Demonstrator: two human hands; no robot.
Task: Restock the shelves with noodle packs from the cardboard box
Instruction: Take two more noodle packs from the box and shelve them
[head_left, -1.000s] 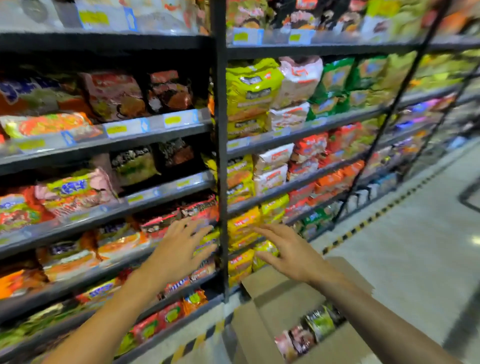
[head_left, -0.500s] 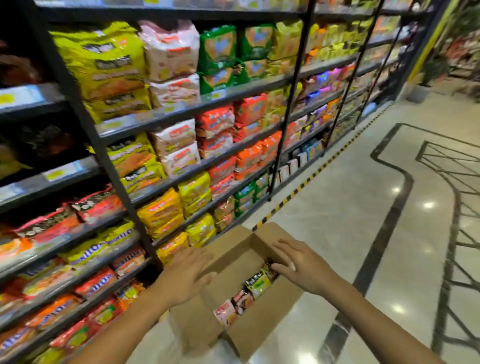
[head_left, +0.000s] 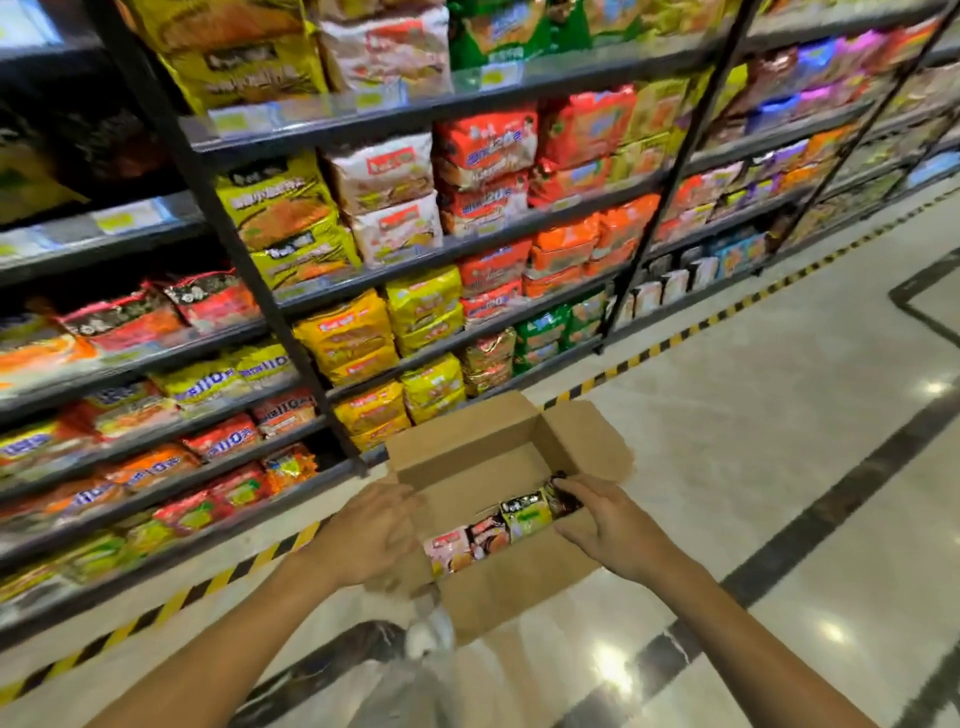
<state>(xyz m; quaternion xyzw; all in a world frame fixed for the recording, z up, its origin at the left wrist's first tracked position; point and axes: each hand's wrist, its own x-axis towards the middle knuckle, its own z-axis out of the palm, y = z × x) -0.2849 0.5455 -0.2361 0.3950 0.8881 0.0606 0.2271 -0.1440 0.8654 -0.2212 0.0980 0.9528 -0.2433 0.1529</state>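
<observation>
An open cardboard box (head_left: 498, 452) stands on the floor beside the shelves, its flaps spread out. A row of noodle packs (head_left: 506, 525) stands on edge along its near side: pink, dark red, yellow-green and dark ones. My right hand (head_left: 605, 522) reaches into the box, fingertips on the dark pack at the row's right end; whether it grips the pack is unclear. My left hand (head_left: 369, 535) hovers over the box's left edge, blurred, fingers loosely bent, holding nothing. The black shelves (head_left: 467, 244) to the left hold many noodle packs.
A yellow-black hazard stripe (head_left: 675, 340) runs along the foot of the shelves. The glossy tiled floor (head_left: 779, 441) with dark inlay lines stretches to the right. Black uprights (head_left: 208, 208) divide the shelf bays. A pale blurred shape sits below the box's near corner.
The view swung down and right from the shelves to the box. Both hands dropped from shelf height; the right one now reaches the packs inside, the left nears the box's left edge.
</observation>
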